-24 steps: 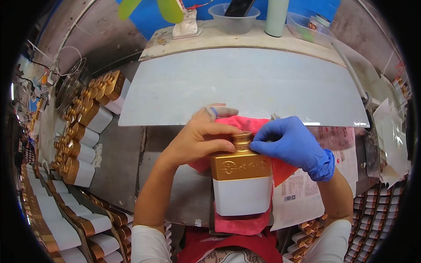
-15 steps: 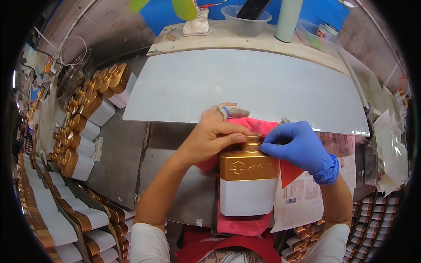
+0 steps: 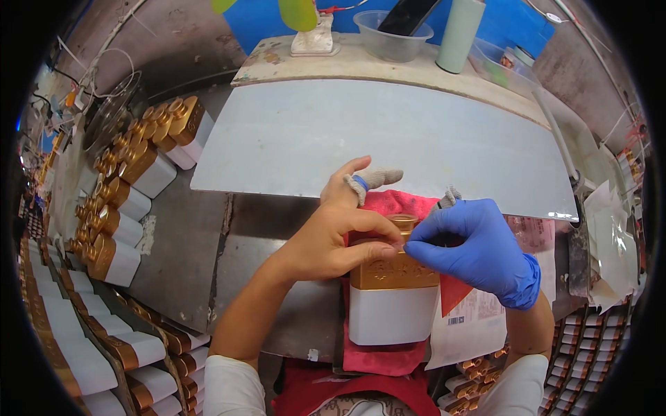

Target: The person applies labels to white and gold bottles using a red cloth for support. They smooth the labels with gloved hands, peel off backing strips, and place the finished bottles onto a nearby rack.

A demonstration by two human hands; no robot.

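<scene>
Grey metal worktop [image 3: 187,256] is seen under everything, with a red cloth [image 3: 381,357] spread nearest the body. On that cloth a gold and white bottle [image 3: 392,305] is laid, its gold cap pointing away. The bottle's gold shoulder is gripped by the bare left hand [image 3: 333,243], fingers curled round it, the forefinger capped in a grey finger cot and stretched out. The cap is pinched by the blue-gloved right hand [image 3: 475,246], so most of it is hidden. A red tag and printed sheets [image 3: 479,322] are laid just right of the bottle. Rows of like bottles [image 3: 125,201] are stacked at the left. Farther off, a pale board [image 3: 388,139] is set, then a clear tub [image 3: 392,35] and a green cylinder [image 3: 459,35].
</scene>
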